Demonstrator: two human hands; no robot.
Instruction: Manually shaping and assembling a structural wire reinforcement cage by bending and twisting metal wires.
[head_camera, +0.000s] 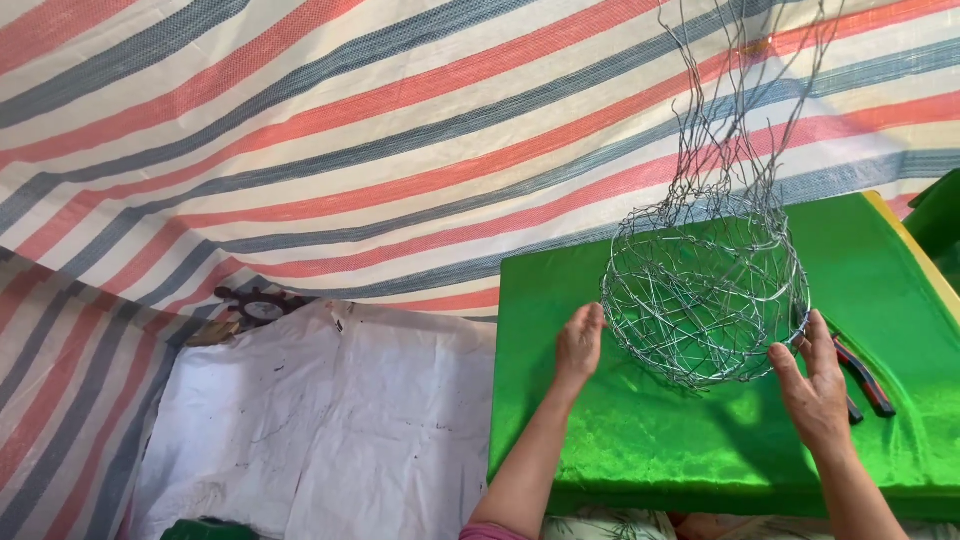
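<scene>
A: Left to right, quick. What's far left?

B: Striped tarp (300, 120) as backdrop, a white sheet (330, 420) low on the left, a small dark wheel-shaped ornament (258, 306) at its far edge.

A: Your hands?

B: My left hand (579, 345) is open, fingers flat against the left side of the wire basket (705, 300). Touching, not clamped. My right hand (815, 385) is open too, fingertips at the basket's near right rim.

A: Where's the basket?

B: On the green cloth table (640, 440), between both hands, loose wire ends sticking up at the far side.

A: Anything in the way?

B: Red-handled pliers (865, 378) lie just right of my right hand, partly hidden behind it. A green object (940, 215) sits at the right edge.
</scene>
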